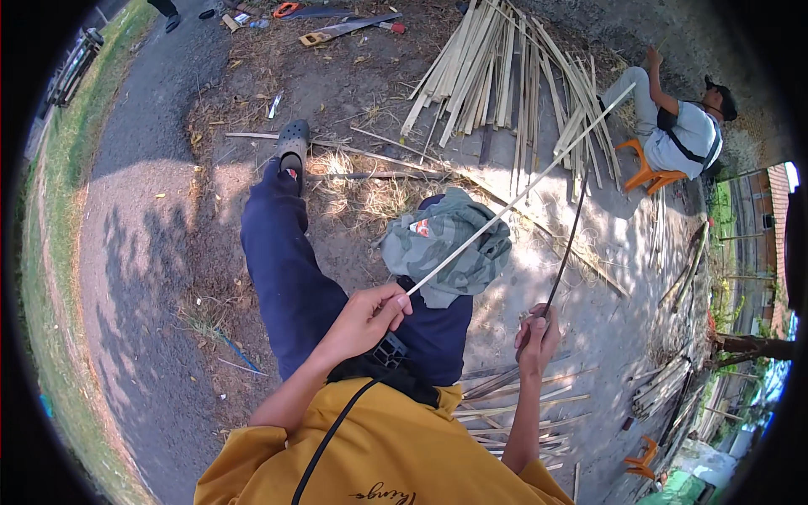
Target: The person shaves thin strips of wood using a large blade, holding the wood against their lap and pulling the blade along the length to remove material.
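My left hand point(366, 321) is closed, pinching the near end of a long pale bamboo strip point(513, 202). The strip slants up to the far right, over a grey-green camouflage-patterned cloth point(454, 248) draped on my right knee. To the right, my right hand point(539, 335) is wrapped around the lower end of a long, thin, dark blade-like tool point(568, 244). It points away from me; whether it is a knife seen edge-on, I cannot tell. The strip and the dark tool are apart where my hands hold them.
A fan of pale bamboo strips point(480, 71) lies ahead, with handsaws point(349, 29) to its left. More strips point(526, 412) lie by my right side. Another person point(682, 126) sits on an orange stool point(648, 172) at the far right. An asphalt path point(139, 252) runs along the left.
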`<move>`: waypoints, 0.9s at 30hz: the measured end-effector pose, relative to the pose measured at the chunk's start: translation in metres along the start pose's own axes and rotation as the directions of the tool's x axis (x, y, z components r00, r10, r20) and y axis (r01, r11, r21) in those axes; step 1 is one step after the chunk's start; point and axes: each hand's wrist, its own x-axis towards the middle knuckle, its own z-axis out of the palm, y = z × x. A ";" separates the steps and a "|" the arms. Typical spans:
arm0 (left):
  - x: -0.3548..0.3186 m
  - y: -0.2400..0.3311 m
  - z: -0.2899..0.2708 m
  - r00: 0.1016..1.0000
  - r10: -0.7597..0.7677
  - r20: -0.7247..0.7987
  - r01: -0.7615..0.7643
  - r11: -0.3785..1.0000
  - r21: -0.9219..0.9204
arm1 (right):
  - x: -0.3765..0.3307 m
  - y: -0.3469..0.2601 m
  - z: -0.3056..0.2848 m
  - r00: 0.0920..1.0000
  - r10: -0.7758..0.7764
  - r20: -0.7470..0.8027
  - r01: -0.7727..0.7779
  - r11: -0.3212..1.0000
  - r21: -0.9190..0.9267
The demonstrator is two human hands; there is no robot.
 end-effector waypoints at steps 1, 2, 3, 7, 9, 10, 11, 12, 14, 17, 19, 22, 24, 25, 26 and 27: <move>0.003 0.001 0.004 1.000 0.012 -0.028 -0.012 1.000 0.015 | -0.005 0.003 0.004 0.997 0.026 0.072 -0.022 0.998 -0.060; 0.006 0.002 0.008 0.998 0.025 -0.055 -0.023 0.999 0.031 | -0.008 0.005 0.009 0.997 0.041 0.061 -0.037 0.997 -0.061; 0.011 0.002 0.011 0.999 0.012 -0.049 -0.011 0.999 0.034 | -0.009 0.007 0.013 0.988 -0.009 0.151 0.041 0.976 -0.214; 0.019 -0.002 0.015 0.994 0.091 -0.066 -0.081 0.986 0.145 | -0.002 -0.032 0.052 0.914 -0.124 0.387 0.290 0.867 -0.406; 0.023 -0.004 0.017 0.991 0.113 -0.078 -0.095 0.975 0.202 | 0.005 -0.037 0.066 0.899 -0.107 0.426 0.313 0.836 -0.451; 0.022 -0.008 0.017 0.984 0.146 -0.103 -0.121 0.968 0.220 | 0.007 -0.038 0.072 0.878 -0.095 0.470 0.347 0.802 -0.487; 0.022 -0.011 0.017 0.975 0.181 -0.128 -0.146 0.960 0.239 | 0.011 -0.043 0.078 0.871 -0.068 0.486 0.340 0.798 -0.497; 0.023 -0.013 0.016 0.977 0.178 -0.120 -0.146 0.961 0.236 | 0.014 -0.044 0.080 0.875 -0.062 0.481 0.333 0.797 -0.503; 0.024 -0.016 0.014 0.987 0.119 -0.104 -0.092 0.968 0.233 | 0.021 -0.045 0.083 0.864 -0.030 0.502 0.350 0.753 -0.558; 0.024 -0.014 0.016 0.995 0.025 -0.098 -0.016 0.995 0.099 | 0.027 -0.047 0.086 0.861 0.021 0.508 0.329 0.740 -0.587; 0.027 -0.012 0.017 0.994 0.042 -0.104 -0.031 0.994 0.106 | 0.030 -0.045 0.088 0.862 0.004 0.507 0.333 0.750 -0.572; 0.033 -0.012 0.016 0.991 0.081 -0.110 -0.064 0.986 0.152 | 0.029 -0.046 0.094 0.873 -0.012 0.488 0.345 0.724 -0.598; 0.037 -0.010 0.016 0.989 0.100 -0.104 -0.079 0.979 0.189 | 0.028 -0.044 0.100 0.883 -0.006 0.469 0.346 0.685 -0.641; 0.039 -0.007 0.017 0.988 0.096 -0.122 -0.068 0.975 0.210 | 0.029 -0.039 0.102 0.897 -0.035 0.440 0.341 0.688 -0.641; 0.040 -0.005 0.018 0.986 0.091 -0.139 -0.057 0.971 0.231 | 0.030 -0.035 0.103 0.910 -0.063 0.410 0.336 0.690 -0.641; 0.042 -0.006 0.021 0.987 0.088 -0.137 -0.054 0.972 0.230 | 0.031 -0.034 0.104 0.911 -0.059 0.408 0.332 0.690 -0.643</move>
